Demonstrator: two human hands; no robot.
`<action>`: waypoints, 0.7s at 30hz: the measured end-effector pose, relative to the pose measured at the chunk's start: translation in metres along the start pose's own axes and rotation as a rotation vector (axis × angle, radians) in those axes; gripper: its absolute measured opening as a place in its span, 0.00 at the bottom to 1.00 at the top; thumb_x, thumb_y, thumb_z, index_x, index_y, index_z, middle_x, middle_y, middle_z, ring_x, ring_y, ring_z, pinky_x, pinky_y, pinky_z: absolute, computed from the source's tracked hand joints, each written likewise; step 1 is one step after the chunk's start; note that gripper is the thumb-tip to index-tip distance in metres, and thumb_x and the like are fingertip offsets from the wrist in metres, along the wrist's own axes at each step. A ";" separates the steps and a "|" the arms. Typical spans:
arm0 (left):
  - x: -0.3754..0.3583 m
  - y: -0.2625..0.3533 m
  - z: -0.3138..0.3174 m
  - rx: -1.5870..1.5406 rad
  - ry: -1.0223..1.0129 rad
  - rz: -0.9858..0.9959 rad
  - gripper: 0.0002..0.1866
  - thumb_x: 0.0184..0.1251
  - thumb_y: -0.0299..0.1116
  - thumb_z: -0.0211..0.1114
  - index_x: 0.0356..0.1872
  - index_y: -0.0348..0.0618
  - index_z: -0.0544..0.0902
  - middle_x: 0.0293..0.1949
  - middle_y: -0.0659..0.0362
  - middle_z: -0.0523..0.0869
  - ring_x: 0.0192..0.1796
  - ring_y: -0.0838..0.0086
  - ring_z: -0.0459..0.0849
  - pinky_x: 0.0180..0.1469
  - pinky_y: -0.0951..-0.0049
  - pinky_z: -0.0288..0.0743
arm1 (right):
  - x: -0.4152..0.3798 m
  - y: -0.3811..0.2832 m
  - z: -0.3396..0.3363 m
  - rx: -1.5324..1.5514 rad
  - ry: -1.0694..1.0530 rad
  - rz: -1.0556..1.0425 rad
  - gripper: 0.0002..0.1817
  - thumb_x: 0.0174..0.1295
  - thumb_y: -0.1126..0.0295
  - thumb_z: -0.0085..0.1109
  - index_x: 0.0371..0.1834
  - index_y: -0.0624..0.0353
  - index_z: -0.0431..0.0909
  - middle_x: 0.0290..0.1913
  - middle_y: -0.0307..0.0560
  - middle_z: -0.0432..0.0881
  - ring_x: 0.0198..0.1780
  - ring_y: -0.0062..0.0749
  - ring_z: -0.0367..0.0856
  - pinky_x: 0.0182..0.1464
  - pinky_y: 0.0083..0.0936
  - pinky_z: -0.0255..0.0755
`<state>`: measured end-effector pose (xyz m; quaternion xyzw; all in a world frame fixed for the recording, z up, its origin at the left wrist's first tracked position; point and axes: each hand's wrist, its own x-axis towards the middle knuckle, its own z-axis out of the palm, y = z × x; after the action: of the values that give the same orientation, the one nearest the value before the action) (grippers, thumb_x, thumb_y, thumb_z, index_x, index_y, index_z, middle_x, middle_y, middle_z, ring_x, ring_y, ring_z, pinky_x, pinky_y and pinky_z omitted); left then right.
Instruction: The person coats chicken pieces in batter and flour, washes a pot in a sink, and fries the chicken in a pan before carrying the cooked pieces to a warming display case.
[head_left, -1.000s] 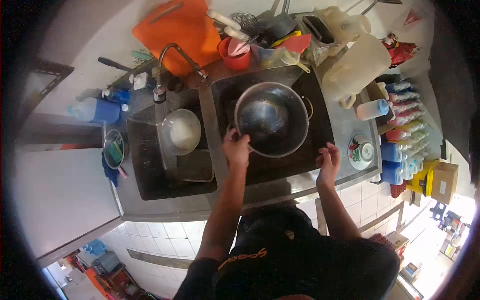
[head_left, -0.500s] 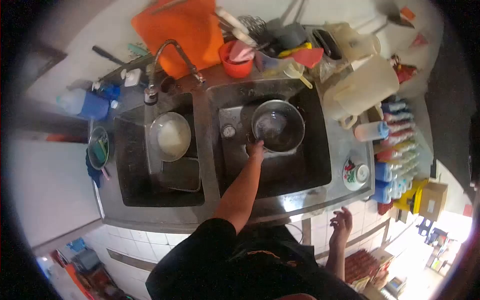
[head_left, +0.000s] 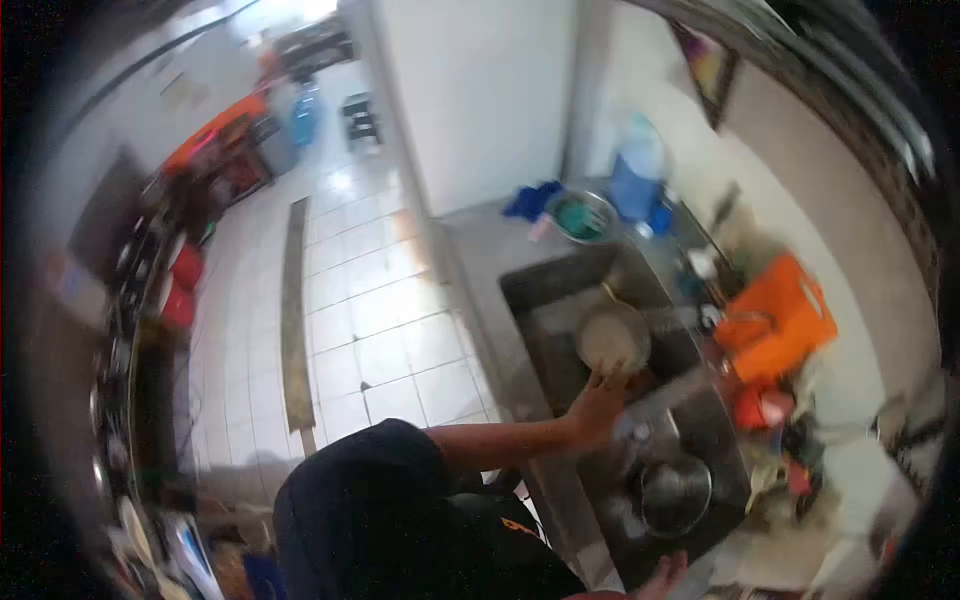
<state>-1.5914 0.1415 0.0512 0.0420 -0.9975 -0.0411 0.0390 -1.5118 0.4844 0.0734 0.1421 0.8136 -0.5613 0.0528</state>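
Note:
My left hand [head_left: 598, 405] reaches over the sink divider with its fingers spread at the near rim of a round metal bowl [head_left: 581, 347]. Pale, whitish contents fill the bowl, which sits in one sink basin [head_left: 545, 365]. Blur hides whether the fingertips touch the rim or the contents. A metal pot [head_left: 646, 492] stands in the other basin [head_left: 615, 515]. Partly cut off at the bottom edge, my right hand [head_left: 662, 578] is near that basin's edge, fingers apart and holding nothing visible.
Behind the sink are an orange board [head_left: 775, 320], a red bowl [head_left: 755, 405] and a flexible tap. A bowl with green scrubbing items [head_left: 582, 218], a blue cloth [head_left: 532, 201] and a jug of blue liquid [head_left: 638, 185] occupy the counter's end. White floor tiles [head_left: 370, 300] lie alongside.
The view has swung left towards the floor and the counter's end. My left hand has let go of the pot and moved over to the bowl with pale contents.

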 end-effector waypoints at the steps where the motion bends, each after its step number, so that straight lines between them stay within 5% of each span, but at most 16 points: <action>1: -0.022 -0.025 -0.011 0.028 0.263 -0.024 0.30 0.54 0.45 0.61 0.59 0.44 0.73 0.61 0.47 0.71 0.69 0.47 0.57 0.66 0.30 0.38 | -0.009 -0.050 0.022 0.148 -0.015 -0.059 0.21 0.61 0.72 0.53 0.57 0.67 0.70 0.56 0.53 0.74 0.58 0.40 0.69 0.63 0.35 0.59; 5: -0.154 -0.148 -0.048 -0.055 0.375 -0.504 0.30 0.53 0.45 0.61 0.59 0.45 0.73 0.64 0.48 0.68 0.70 0.45 0.54 0.67 0.32 0.38 | 0.069 -0.030 0.095 0.229 -0.310 -0.323 0.23 0.61 0.66 0.53 0.61 0.57 0.67 0.55 0.45 0.75 0.56 0.29 0.69 0.57 0.25 0.60; 10: -0.411 -0.206 0.007 -0.005 0.079 -1.234 0.30 0.55 0.47 0.60 0.59 0.46 0.74 0.65 0.49 0.68 0.71 0.44 0.52 0.67 0.32 0.34 | -0.012 -0.130 0.250 0.140 -0.835 -0.370 0.27 0.61 0.70 0.54 0.65 0.61 0.62 0.59 0.45 0.73 0.59 0.29 0.69 0.60 0.27 0.61; 12: -0.522 -0.179 0.039 -0.195 -0.075 -1.502 0.31 0.56 0.48 0.55 0.61 0.46 0.72 0.68 0.48 0.64 0.72 0.45 0.49 0.69 0.35 0.28 | -0.064 -0.134 0.306 0.138 -1.052 -0.314 0.27 0.62 0.70 0.53 0.65 0.61 0.61 0.59 0.47 0.72 0.56 0.30 0.72 0.58 0.26 0.64; 13: -0.581 -0.165 0.093 -0.271 -0.161 -1.631 0.30 0.55 0.47 0.55 0.59 0.46 0.74 0.64 0.48 0.69 0.71 0.49 0.55 0.68 0.35 0.31 | -0.086 -0.128 0.330 0.129 -1.165 -0.282 0.27 0.63 0.70 0.53 0.65 0.61 0.61 0.59 0.48 0.72 0.55 0.31 0.73 0.57 0.26 0.65; 15: -0.638 -0.118 0.052 -0.543 -0.650 -1.799 0.31 0.53 0.45 0.57 0.60 0.45 0.73 0.60 0.50 0.75 0.66 0.58 0.69 0.65 0.33 0.40 | -0.121 -0.100 0.377 0.075 -1.453 -0.247 0.26 0.63 0.68 0.54 0.64 0.59 0.62 0.60 0.49 0.71 0.52 0.34 0.75 0.55 0.29 0.69; 16: -0.698 -0.081 0.137 -0.426 -0.650 -1.797 0.21 0.59 0.50 0.52 0.39 0.48 0.85 0.44 0.56 0.85 0.51 0.60 0.80 0.59 0.31 0.45 | -0.126 -0.072 0.407 0.000 -1.533 -0.105 0.25 0.63 0.68 0.54 0.63 0.59 0.63 0.59 0.50 0.71 0.51 0.36 0.76 0.53 0.31 0.70; 17: -0.745 -0.035 0.209 -0.429 -0.249 -1.898 0.22 0.54 0.47 0.57 0.47 0.49 0.84 0.52 0.54 0.82 0.60 0.56 0.76 0.62 0.29 0.37 | -0.126 -0.037 0.432 -0.079 -1.603 0.036 0.24 0.63 0.68 0.55 0.62 0.59 0.64 0.58 0.51 0.72 0.51 0.38 0.76 0.52 0.33 0.71; 19: -0.794 0.040 0.312 -0.288 -0.585 -2.009 0.17 0.62 0.48 0.54 0.30 0.47 0.84 0.34 0.55 0.84 0.39 0.61 0.81 0.46 0.54 0.71 | -0.120 0.037 0.461 -0.281 -1.547 0.232 0.20 0.64 0.68 0.54 0.58 0.59 0.67 0.54 0.53 0.74 0.47 0.42 0.78 0.47 0.34 0.74; 21: -0.785 0.085 0.288 -0.823 -0.557 -2.100 0.17 0.61 0.48 0.54 0.30 0.47 0.84 0.35 0.55 0.84 0.39 0.61 0.81 0.46 0.54 0.71 | -0.071 0.130 0.462 -0.565 -1.432 0.345 0.20 0.61 0.63 0.58 0.55 0.56 0.69 0.49 0.51 0.77 0.46 0.43 0.79 0.45 0.33 0.74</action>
<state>-0.8417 0.3171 -0.2864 0.8221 -0.3574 -0.3822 -0.2244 -1.4401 0.0863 -0.1942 -0.1485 0.6601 -0.2721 0.6843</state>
